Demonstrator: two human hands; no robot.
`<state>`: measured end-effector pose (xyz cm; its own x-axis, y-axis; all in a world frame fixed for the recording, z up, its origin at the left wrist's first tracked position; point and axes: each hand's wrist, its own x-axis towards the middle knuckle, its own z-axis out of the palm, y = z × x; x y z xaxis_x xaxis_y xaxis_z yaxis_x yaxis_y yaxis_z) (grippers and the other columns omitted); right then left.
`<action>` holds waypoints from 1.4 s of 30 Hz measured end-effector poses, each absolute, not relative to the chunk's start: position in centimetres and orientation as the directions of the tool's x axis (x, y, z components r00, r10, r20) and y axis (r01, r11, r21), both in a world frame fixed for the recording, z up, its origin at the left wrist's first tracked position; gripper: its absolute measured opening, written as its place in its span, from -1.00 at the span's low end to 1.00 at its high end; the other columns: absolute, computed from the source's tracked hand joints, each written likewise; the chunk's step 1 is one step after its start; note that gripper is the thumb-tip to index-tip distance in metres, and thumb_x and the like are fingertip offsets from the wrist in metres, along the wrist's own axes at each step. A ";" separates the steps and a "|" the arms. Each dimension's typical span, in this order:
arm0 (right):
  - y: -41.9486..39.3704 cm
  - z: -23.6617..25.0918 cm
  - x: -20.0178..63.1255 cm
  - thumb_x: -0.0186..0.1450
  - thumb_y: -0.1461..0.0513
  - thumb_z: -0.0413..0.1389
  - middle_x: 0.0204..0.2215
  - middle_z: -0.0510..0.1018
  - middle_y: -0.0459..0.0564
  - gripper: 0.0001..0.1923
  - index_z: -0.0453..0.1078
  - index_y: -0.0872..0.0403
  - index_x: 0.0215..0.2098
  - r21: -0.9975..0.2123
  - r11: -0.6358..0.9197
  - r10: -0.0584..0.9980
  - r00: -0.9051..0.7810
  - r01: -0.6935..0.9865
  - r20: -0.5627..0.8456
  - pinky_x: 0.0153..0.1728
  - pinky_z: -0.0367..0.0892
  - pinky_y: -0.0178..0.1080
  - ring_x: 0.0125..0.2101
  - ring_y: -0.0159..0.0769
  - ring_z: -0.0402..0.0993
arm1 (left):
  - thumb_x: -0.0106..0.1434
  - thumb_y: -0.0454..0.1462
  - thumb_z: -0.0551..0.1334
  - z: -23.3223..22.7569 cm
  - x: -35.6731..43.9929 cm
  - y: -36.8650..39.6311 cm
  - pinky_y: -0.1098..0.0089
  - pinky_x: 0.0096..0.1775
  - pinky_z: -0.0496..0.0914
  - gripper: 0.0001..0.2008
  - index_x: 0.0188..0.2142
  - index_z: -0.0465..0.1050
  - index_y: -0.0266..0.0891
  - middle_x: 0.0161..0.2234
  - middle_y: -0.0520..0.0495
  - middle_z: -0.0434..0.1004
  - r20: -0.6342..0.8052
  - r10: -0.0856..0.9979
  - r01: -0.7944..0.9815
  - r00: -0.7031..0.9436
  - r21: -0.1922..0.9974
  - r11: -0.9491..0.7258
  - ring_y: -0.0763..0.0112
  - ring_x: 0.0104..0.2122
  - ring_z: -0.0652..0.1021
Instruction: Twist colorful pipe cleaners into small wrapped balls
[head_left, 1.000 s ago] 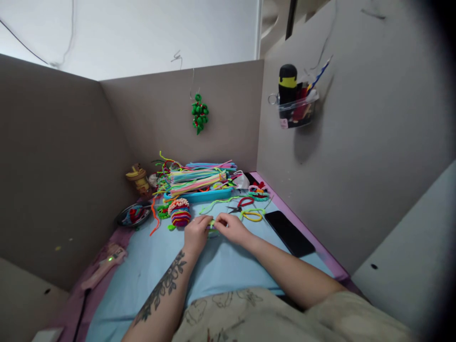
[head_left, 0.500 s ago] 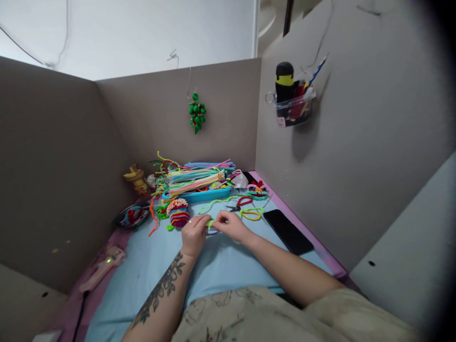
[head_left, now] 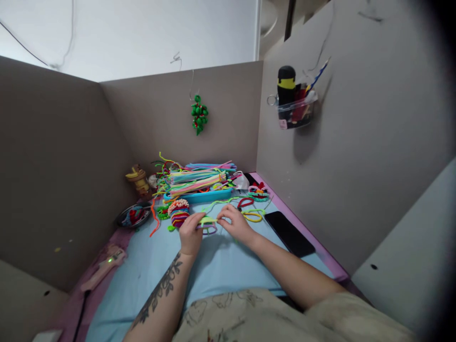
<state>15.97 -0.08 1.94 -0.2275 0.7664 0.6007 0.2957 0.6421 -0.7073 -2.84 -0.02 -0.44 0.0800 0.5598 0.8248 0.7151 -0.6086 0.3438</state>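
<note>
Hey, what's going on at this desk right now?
A person sits at a blue mat and works a small loop of green and purple pipe cleaner between the left hand and the right hand, each pinching one side. Behind them a blue tray holds a bundle of coloured pipe cleaners. A striped ball lies left of the hands, a black phone to the right.

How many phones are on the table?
1. The flat black phone lies screen-up at the blue mat's right edge, beside the grey partition wall. Another could hide under the heap of colourful pipe cleaners.
</note>
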 end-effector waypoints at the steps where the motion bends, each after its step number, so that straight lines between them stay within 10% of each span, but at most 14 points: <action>1: -0.2 2.0 15.9 0.17 0.31 0.09 -0.44 0.40 -0.06 -0.92 0.41 0.06 -0.46 -0.706 0.643 0.765 -0.215 0.298 0.606 -0.28 0.23 -0.26 -0.36 -0.32 0.32 | 0.00 -0.50 0.06 -0.5 -2.8 0.0 0.28 -0.12 0.42 -0.60 -0.21 0.49 -0.20 -0.25 -0.08 0.56 0.821 0.566 0.710 0.078 0.353 -0.610 0.31 -0.22 0.53; 10: -0.3 1.2 14.8 0.12 0.18 0.12 -0.59 0.40 -0.13 -0.89 0.31 0.05 -0.48 -0.938 0.323 0.932 -0.128 -0.129 0.338 -0.45 0.30 -0.26 -0.55 -0.34 0.39 | 0.01 -0.49 0.08 -0.9 -2.4 0.1 0.27 -0.13 0.43 -0.62 -0.22 0.49 -0.20 -0.26 -0.08 0.56 0.789 0.608 0.699 0.087 0.387 -0.602 0.30 -0.22 0.54; 18: -0.3 0.7 13.8 0.01 0.10 0.24 -0.59 0.45 -0.14 -0.73 0.29 0.06 -0.47 -0.896 0.113 0.971 -0.145 -0.430 0.192 -0.40 0.34 -0.25 -0.53 -0.36 0.41 | -0.01 -0.50 0.07 -0.8 -2.3 0.0 0.27 -0.13 0.42 -0.60 -0.21 0.49 -0.21 -0.25 -0.08 0.56 0.803 0.591 0.695 0.077 0.382 -0.609 0.29 -0.22 0.53; 27: 0.2 0.2 14.4 0.14 0.25 0.07 -0.59 0.38 -0.15 -0.93 0.31 0.10 -0.47 -0.955 0.296 0.923 -0.259 0.007 0.284 -0.53 0.18 -0.37 -0.57 -0.44 0.27 | -0.01 -0.50 0.08 -0.8 -2.7 0.1 0.28 -0.13 0.41 -0.61 -0.21 0.49 -0.25 -0.25 -0.10 0.56 0.841 0.540 0.698 0.034 0.366 -0.615 0.29 -0.23 0.53; 33: -0.2 0.7 15.2 0.13 0.41 -0.02 -0.47 0.42 -0.06 -0.85 0.34 0.10 -0.46 -0.605 0.689 0.724 -0.370 0.399 0.582 -0.32 0.19 -0.31 -0.38 -0.35 0.31 | 0.01 -0.50 0.08 -1.0 -2.7 0.2 0.28 -0.12 0.40 -0.61 -0.20 0.48 -0.23 -0.24 -0.09 0.56 0.814 0.575 0.710 0.076 0.361 -0.604 0.30 -0.21 0.52; 42: 0.6 0.4 15.1 0.13 0.27 0.04 -0.61 0.36 -0.17 -0.93 0.30 0.10 -0.50 -0.919 0.369 0.929 -0.094 0.139 0.359 -0.51 0.15 -0.38 -0.56 -0.43 0.27 | 0.14 -0.46 0.07 -1.0 -1.8 0.5 0.27 -0.05 0.38 -0.60 -0.02 0.36 -0.23 -0.10 -0.13 0.49 0.713 0.686 0.649 0.148 0.453 -0.611 0.32 -0.10 0.48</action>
